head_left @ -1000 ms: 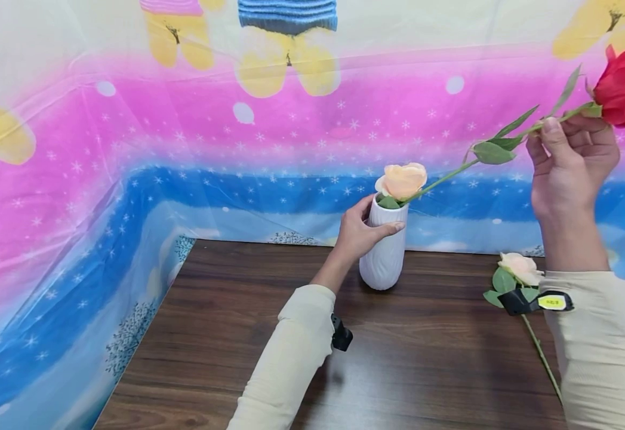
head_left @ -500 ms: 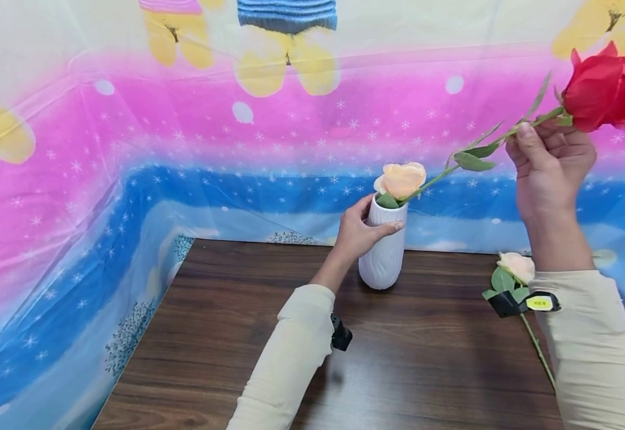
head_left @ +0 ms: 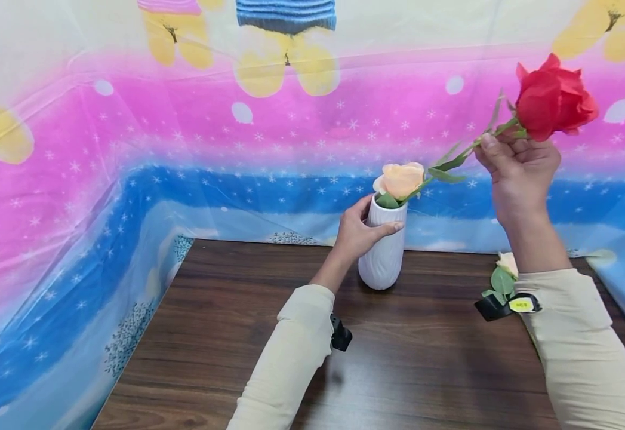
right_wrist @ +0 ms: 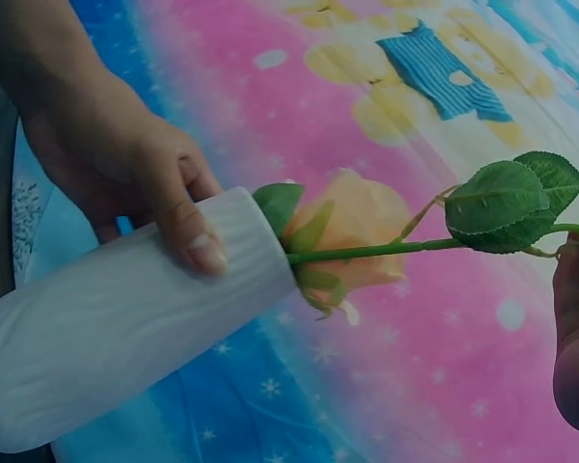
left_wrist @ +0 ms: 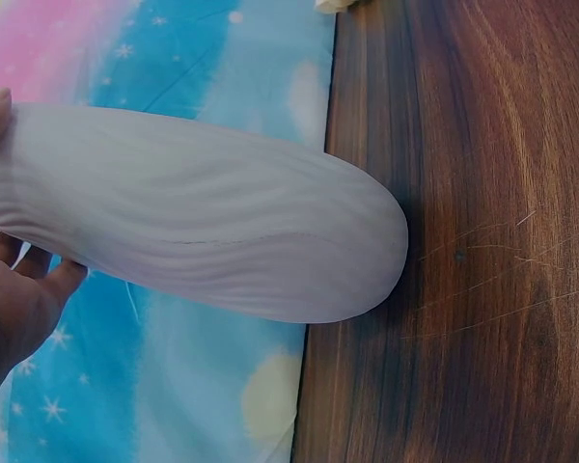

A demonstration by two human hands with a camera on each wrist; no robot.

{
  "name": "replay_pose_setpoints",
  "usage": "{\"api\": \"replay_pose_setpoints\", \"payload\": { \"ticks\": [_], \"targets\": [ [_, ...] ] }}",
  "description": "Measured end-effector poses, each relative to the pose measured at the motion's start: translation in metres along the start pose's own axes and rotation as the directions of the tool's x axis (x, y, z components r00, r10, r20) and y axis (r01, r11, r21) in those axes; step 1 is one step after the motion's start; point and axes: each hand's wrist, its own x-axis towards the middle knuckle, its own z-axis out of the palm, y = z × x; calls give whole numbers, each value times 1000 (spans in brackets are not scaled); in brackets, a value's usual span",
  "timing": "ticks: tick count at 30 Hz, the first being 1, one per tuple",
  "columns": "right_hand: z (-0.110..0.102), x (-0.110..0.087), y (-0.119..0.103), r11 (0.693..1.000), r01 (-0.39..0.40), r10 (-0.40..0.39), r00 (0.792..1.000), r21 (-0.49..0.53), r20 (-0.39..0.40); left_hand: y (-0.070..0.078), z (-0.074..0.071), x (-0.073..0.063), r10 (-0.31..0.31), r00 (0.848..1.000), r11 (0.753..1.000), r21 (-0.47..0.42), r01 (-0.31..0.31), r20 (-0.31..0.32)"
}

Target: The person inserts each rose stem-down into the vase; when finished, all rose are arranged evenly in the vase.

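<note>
A white ridged vase stands on the table, and my left hand grips it near the top, thumb across the front. A peach rose sits in its mouth. My right hand pinches the stem of a red rose just under the bloom. That stem slants down to the left, and in the right wrist view the green stem enters the vase mouth beside the peach rose. Its lower end is hidden inside. The left wrist view shows the vase's ridged side and base.
Another pale rose lies on the table at the right, partly hidden by my right sleeve and wrist camera. The dark wooden table meets a printed pink and blue cloth behind and at the left.
My right hand has moved left and slightly down with the red rose, and its stem has slid deeper into the vase. The left hand and vase have stayed in place.
</note>
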Motion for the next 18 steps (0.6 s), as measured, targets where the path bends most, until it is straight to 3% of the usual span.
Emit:
{"api": "replay_pose_setpoints", "payload": {
  "ticks": [11,18],
  "targets": [
    [7,-8,15,993,-23,30,998,-115,61,0,1,0,-1,1000,1000,-1,1,-9],
    [10,-11,19,988,-48,56,997,-145,51,0,0,-1,-1,1000,1000,-5,1,-15]
  ]
}}
